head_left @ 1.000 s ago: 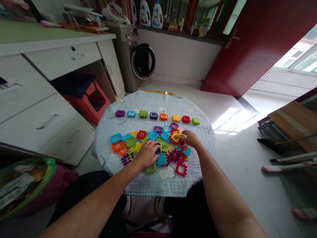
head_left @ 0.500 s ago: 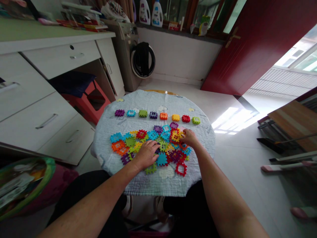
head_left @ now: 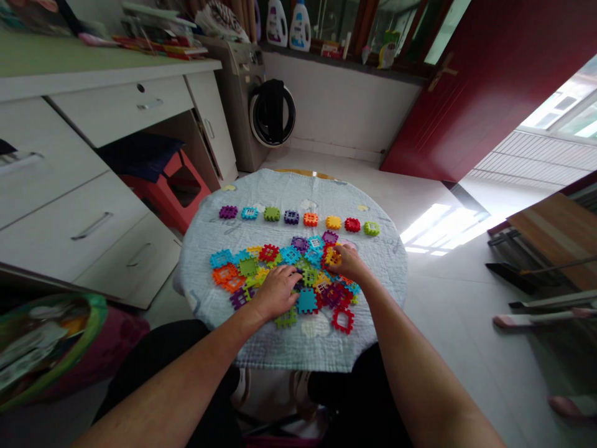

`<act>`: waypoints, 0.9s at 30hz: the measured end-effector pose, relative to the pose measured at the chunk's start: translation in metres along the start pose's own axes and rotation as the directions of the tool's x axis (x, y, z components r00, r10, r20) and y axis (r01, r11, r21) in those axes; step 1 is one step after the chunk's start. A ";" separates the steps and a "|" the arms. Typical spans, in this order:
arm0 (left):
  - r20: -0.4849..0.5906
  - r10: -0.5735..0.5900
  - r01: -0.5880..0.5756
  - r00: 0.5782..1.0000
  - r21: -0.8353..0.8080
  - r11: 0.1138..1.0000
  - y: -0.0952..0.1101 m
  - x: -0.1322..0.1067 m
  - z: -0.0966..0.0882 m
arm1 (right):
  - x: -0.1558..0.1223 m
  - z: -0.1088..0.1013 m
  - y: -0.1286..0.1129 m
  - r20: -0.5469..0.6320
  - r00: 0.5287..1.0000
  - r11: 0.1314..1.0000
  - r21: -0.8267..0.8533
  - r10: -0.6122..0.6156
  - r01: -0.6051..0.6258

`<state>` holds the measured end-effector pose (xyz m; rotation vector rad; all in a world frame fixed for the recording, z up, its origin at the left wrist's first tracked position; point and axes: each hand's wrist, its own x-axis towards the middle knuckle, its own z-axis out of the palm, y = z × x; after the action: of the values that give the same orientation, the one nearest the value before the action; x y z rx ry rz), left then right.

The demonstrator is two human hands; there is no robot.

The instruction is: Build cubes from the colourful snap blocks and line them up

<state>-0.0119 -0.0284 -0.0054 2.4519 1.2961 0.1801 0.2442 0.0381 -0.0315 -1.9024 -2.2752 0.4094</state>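
My right hand (head_left: pixel 351 262) pinches a yellow windowed block piece (head_left: pixel 333 256) at the right part of a loose pile of colourful notched square pieces. Red pieces lie just under and beside it. My left hand (head_left: pixel 278 290) rests on the middle of the pile, thumb and fingers apart. Dark blue bits show between its fingertips; whether it touches that piece I cannot tell. Close to the left thumb lies a solid blue piece (head_left: pixel 307 301), with a green windowed piece (head_left: pixel 310 277) above it. A red frame piece (head_left: pixel 343 320) lies at the pile's near right edge.
Behind the pile runs a row of several small blocks, from a purple one (head_left: pixel 228 212) to a light green one (head_left: pixel 372 228). All sit on a cloth-covered round table (head_left: pixel 270 351). A red stool (head_left: pixel 186 186) and white drawers (head_left: pixel 97 218) stand left.
My right hand has moved slightly left over the pile, with the yellow piece at its fingertips. My left hand stays in place on the pile. The whole view has shifted a little.
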 end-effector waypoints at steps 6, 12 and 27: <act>-0.011 0.017 -0.017 1.000 0.007 1.000 -0.001 0.001 0.001 | 0.000 -0.004 -0.004 0.030 0.999 0.999 -0.034 0.019 -0.018; -0.025 0.032 -0.032 0.999 0.006 0.999 -0.001 0.002 0.002 | 0.000 -0.004 -0.011 0.046 0.997 0.997 -0.051 0.068 -0.066; -0.014 0.041 -0.042 0.999 -0.010 0.999 0.002 0.003 -0.004 | -0.001 -0.007 -0.017 0.033 0.999 0.996 -0.081 0.042 -0.039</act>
<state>-0.0094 -0.0261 -0.0014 2.4748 1.2479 0.2143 0.2305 0.0349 -0.0193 -1.9982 -2.3121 0.3639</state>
